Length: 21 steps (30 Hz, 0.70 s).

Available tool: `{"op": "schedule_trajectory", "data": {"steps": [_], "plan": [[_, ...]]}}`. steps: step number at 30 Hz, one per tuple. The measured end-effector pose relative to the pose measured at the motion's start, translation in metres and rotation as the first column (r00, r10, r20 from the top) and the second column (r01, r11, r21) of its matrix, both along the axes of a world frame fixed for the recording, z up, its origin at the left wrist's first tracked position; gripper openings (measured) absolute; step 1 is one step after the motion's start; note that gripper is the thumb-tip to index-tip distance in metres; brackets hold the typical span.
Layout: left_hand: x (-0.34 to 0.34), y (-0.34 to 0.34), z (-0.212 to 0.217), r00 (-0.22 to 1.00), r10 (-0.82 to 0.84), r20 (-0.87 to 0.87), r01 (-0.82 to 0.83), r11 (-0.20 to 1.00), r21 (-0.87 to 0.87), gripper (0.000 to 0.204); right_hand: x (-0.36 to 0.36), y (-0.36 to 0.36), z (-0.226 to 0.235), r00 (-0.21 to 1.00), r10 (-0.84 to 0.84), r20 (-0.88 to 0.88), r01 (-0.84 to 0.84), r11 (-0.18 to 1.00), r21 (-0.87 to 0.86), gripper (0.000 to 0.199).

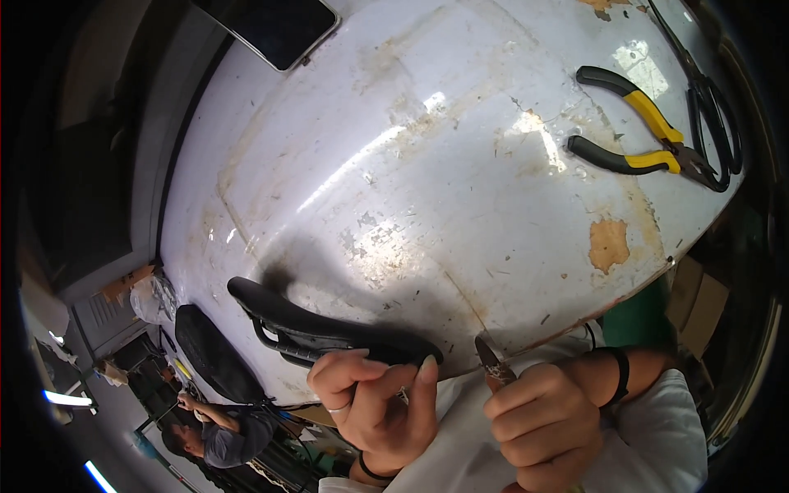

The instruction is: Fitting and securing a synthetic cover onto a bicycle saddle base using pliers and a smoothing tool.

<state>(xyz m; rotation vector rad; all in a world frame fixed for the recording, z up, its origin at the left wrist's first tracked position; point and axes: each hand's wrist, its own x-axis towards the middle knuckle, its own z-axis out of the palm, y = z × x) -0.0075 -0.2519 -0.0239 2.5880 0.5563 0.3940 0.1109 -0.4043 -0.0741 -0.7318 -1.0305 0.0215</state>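
Note:
A black bicycle saddle [329, 327] lies tilted at the table's near edge, part of its rail showing underneath. My left hand [374, 411] is right in front of it, fingers curled in and the thumb raised beside the saddle's near end. A small pale bit shows between those fingers, too small to name; whether they also grip the saddle is hidden. My right hand [542, 423] is closed in a fist around a short knife [488, 353]. Its dark blade points up toward the table edge, with wrapping where it meets the handle.
Yellow-and-black pliers [653, 119] and long black-handled scissors [705, 90] lie at the far right. A phone [283, 33] rests at the far left. Another black saddle [212, 353] sits at the left edge, near a plastic bag [152, 297]. A person [226, 435] works beyond.

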Motion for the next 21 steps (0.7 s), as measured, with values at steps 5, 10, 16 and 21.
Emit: {"op": "schedule_trajectory", "data": {"steps": [5, 10, 16, 21], "plan": [[-0.002, 0.003, 0.0, 1.0, -0.024, -0.005, 0.024, 1.0, -0.015, 0.027, -0.014, 0.004, 0.001, 1.0, 0.024, 0.003, -0.024, 0.996, 0.088, 0.035], [0.002, 0.006, 0.003, 0.998, -0.053, -0.029, 0.052, 0.999, -0.01, 0.026, -0.012, 0.025, 0.006, 1.0, -0.002, -0.004, 0.003, 0.982, 0.187, 0.034], [0.004, 0.012, 0.003, 0.993, -0.12, -0.022, 0.119, 0.993, -0.026, 0.028, -0.01, 0.036, 0.006, 0.998, -0.024, 0.051, 0.017, 0.989, 0.145, 0.035], [0.004, 0.025, 0.001, 0.962, -0.273, 0.021, 0.274, 0.961, -0.038, 0.026, -0.007, 0.038, 0.018, 0.989, 0.111, 0.094, -0.114, 0.993, 0.033, 0.037]]}}
